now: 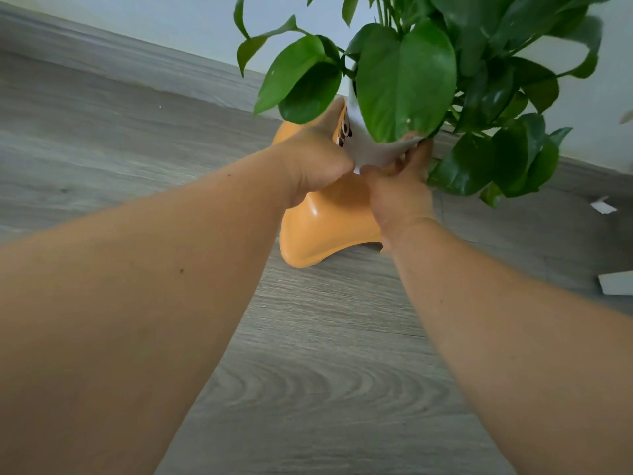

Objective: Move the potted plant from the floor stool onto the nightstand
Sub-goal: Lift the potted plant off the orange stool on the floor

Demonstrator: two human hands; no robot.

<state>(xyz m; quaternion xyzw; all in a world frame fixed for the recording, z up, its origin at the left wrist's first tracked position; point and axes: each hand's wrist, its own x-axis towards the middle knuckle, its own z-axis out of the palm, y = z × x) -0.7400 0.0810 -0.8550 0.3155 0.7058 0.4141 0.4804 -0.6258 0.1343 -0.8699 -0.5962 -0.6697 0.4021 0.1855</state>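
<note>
A potted plant with broad green leaves [407, 80] grows from a white pot [373, 150] at the upper middle. The pot is over an orange plastic stool [325, 231] on the floor; I cannot tell whether it still touches the seat. My left hand [315, 159] grips the pot's left side. My right hand [400, 186] grips its near right side, fingers under the leaves. Leaves hide most of the pot. The nightstand is out of view.
Grey wood-look floor [308, 371] spreads all around the stool. A pale wall with a grey skirting board [154, 60] runs behind it. Two white scraps lie on the floor at the right [603, 207] [616, 284].
</note>
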